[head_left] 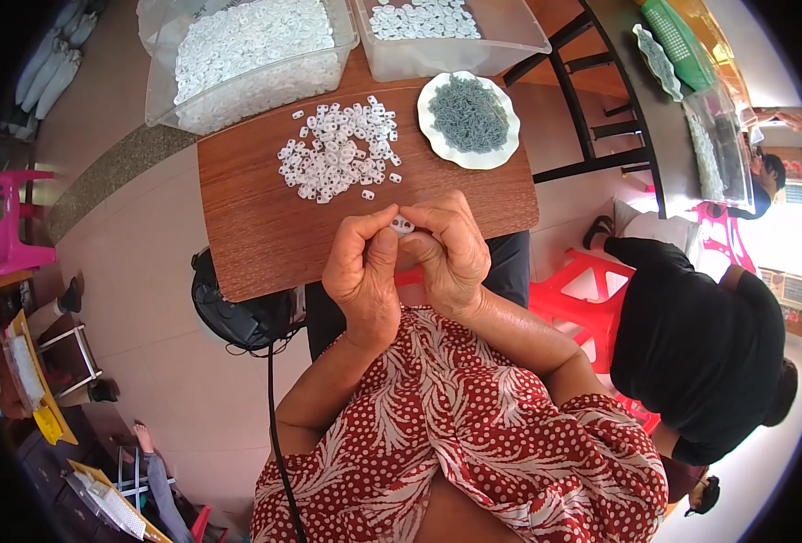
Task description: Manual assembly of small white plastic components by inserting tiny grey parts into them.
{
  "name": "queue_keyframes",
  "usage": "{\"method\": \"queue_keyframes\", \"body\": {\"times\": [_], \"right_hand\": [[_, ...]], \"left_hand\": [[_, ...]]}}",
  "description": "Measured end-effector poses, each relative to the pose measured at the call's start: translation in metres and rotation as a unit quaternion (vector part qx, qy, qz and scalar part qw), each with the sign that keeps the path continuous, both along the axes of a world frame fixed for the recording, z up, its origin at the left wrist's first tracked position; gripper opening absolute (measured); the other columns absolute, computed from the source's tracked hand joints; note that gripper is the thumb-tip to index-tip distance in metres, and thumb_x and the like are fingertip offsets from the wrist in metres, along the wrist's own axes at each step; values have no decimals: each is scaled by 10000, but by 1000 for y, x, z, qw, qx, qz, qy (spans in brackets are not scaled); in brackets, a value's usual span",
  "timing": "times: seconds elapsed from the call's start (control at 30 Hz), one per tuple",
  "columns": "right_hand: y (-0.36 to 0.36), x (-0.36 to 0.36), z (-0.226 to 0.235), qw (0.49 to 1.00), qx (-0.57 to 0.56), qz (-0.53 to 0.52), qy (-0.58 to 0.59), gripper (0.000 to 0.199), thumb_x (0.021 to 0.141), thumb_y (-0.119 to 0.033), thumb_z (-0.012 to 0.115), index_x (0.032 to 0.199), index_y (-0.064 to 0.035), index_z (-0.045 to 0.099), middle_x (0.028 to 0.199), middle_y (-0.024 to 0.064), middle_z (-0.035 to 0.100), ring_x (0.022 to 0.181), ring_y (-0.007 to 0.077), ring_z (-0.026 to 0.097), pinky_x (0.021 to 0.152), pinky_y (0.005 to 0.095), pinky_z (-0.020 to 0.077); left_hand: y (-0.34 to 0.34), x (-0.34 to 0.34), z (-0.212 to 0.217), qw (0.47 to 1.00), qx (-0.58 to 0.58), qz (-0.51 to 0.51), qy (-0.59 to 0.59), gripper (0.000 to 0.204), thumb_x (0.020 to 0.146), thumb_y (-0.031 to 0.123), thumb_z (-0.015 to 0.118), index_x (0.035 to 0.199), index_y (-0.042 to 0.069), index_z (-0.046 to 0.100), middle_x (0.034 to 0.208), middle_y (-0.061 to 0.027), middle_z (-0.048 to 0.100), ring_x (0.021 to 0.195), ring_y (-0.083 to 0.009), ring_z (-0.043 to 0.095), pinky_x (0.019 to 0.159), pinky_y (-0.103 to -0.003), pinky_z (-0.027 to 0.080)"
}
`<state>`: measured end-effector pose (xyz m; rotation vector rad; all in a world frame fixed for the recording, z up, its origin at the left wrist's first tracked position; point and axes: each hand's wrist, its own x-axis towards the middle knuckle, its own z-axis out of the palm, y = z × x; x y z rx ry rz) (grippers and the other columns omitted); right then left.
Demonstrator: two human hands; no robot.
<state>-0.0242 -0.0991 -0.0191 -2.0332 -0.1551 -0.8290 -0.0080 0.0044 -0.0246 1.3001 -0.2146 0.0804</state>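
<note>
My left hand (367, 270) and my right hand (448, 253) meet over the table's near edge. Between their thumbs and forefingers they pinch one small white plastic piece (402, 225) with dark holes in it. Just beyond lies a loose pile of similar white pieces (338, 149) on the brown wooden table (256, 217). To the right of the pile, a white scalloped plate (425, 127) holds many small dark grey, thin parts (469, 113). Whether one of those parts is in my fingers cannot be made out.
Two clear plastic bins, a left one (265, 104) and a right one (455, 56), hold white pieces at the table's far side. A black bag (238, 303) hangs by the left edge. A red stool (587, 294) and a person in black (700, 335) are at right.
</note>
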Motion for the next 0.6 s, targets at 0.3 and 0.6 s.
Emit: {"method": "queue_keyframes", "body": {"times": [0.3,0.6], "right_hand": [[4,-3,4,999,46,4,21,260,746,-30,670,989,26,596,877,94,576,750,162,509,618,246,420],[4,-5,9,995,93,7,48,314,682,27,691,982,8,598,876,101,595,764,217,548,624,288,460]], "left_hand": [[5,3,4,999,-35,-36,12,178,909,84,543,1042,-20,599,898,-12,575,819,-62,510,740,-186,418],[4,0,8,999,-38,-27,-6,231,904,144,558,1052,-32,582,920,-21,558,834,-76,504,762,-210,417]]}}
